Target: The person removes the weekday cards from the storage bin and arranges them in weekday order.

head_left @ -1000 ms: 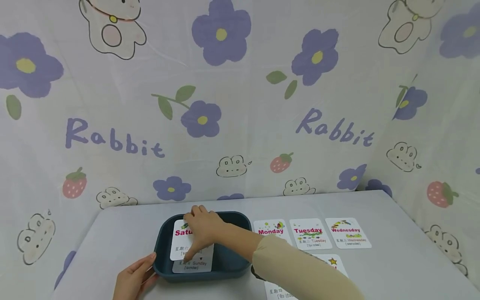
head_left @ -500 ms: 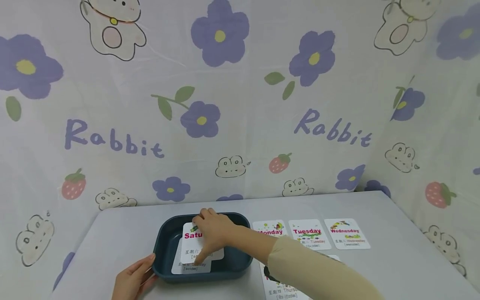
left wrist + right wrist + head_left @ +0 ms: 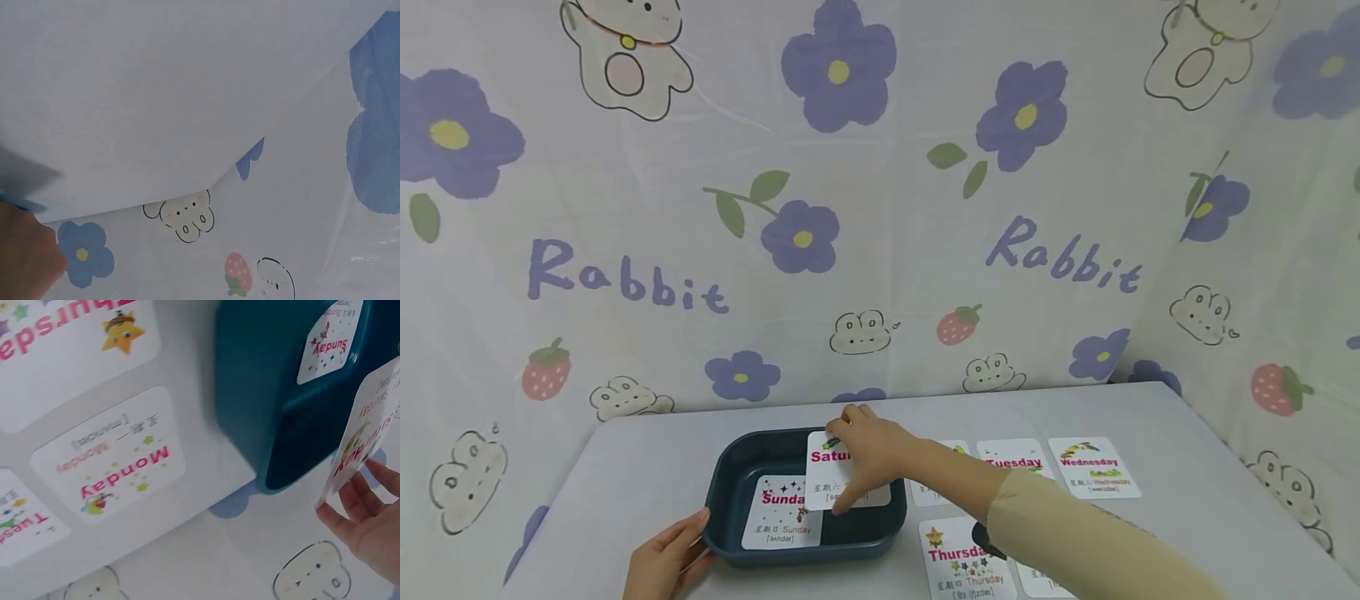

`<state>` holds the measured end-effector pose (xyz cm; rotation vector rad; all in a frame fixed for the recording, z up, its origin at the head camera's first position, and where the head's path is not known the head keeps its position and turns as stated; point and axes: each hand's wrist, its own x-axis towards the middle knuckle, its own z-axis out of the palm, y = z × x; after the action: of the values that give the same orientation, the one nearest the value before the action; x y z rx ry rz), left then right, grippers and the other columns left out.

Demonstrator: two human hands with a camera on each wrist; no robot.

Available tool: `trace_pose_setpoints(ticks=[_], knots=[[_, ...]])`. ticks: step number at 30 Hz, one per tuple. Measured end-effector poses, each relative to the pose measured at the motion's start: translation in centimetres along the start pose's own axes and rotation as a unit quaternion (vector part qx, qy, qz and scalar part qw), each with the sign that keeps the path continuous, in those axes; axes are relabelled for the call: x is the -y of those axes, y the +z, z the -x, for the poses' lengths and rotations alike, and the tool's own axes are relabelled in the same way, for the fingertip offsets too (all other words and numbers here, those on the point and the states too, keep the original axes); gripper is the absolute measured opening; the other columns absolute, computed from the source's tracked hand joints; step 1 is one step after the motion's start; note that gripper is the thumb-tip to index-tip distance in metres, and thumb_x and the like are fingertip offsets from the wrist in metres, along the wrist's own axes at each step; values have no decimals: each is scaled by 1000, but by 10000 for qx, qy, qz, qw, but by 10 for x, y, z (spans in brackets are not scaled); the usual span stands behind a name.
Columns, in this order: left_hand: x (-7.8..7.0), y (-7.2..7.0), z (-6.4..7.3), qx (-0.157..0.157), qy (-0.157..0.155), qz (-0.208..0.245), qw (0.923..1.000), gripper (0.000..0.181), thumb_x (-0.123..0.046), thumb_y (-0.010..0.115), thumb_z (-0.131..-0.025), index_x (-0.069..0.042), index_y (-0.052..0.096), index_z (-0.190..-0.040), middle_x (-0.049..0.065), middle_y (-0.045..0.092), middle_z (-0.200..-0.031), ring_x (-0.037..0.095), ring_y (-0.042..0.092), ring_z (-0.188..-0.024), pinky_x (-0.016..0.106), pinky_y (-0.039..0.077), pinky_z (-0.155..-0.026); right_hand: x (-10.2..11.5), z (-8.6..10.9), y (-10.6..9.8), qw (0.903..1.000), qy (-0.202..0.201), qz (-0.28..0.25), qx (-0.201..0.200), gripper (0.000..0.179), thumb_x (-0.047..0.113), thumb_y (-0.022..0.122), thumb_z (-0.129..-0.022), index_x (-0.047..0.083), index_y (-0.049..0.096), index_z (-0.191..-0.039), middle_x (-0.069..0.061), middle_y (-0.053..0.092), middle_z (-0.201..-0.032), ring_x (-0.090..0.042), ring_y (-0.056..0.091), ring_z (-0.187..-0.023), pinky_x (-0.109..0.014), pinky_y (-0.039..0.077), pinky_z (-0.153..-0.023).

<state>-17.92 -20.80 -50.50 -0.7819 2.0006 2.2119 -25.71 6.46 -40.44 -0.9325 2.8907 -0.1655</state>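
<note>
My right hand (image 3: 876, 450) holds the white Saturday card (image 3: 822, 468) by its upper and lower edges, above the right half of a dark teal tray (image 3: 724, 475). In the right wrist view that card (image 3: 357, 434) is tilted, pinched between fingers and thumb, clear of the tray floor. The Sunday card (image 3: 782, 529) lies inside the tray, its upper right corner overlapped by the Saturday card. My left hand (image 3: 666, 554) grips the tray's near left side. In the left wrist view only part of the left hand (image 3: 28, 253) shows at the lower left.
Right of the tray lie the Monday card (image 3: 112, 453), Tuesday card (image 3: 1011, 458) and Wednesday card (image 3: 1093, 467) in a row. Nearer are the Thursday card (image 3: 966, 575) and another card (image 3: 1041, 582), partly behind the right sleeve. A patterned cloth (image 3: 917, 250) hangs behind the table.
My right hand has carried the Saturday card rightward from over the Sunday card, uncovering most of it. The left hand has kept its hold on the tray.
</note>
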Motion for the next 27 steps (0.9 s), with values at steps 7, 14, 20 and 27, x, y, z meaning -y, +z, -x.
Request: trace_pose_setpoints(ticks=[7, 14, 20, 27], knots=[[-1, 1, 1, -4, 15, -53, 10000, 89, -44, 81, -63, 10, 49, -126, 21, 57, -121, 28, 64, -98, 37, 56, -75, -16, 10, -6, 9998, 116, -174, -26, 97, 57, 82, -53, 13, 46, -133, -3, 46, -119, -14, 41, -100, -30, 50, -84], [1, 1, 0, -95, -88, 7, 9999, 86, -41, 82, -62, 8, 51, -125, 18, 58, -119, 27, 64, -96, 37, 56, -76, -32, 23, -11, 9996, 228, -165, -4, 96, 56, 82, -55, 13, 45, -133, -6, 45, -123, -16, 42, -104, -33, 50, -88], [1, 2, 0, -142, -117, -58, 9998, 84, -42, 82, -62, 7, 52, -125, 18, 58, -119, 22, 67, -89, 37, 56, -75, -51, 35, -14, 9990, 414, -188, 9, 96, 55, 82, -55, 13, 45, -133, -8, 42, -130, -20, 41, -109, -39, 49, -91], [1, 3, 0, -200, -91, -42, 9997, 81, -40, 82, -64, 7, 53, -124, 14, 64, -111, 14, 67, -81, 37, 56, -74, -75, 52, -13, 9974, 664, -295, 20, 96, 51, 84, -54, 13, 46, -132, -7, 45, -124, -18, 44, -102, -36, 50, -84]])
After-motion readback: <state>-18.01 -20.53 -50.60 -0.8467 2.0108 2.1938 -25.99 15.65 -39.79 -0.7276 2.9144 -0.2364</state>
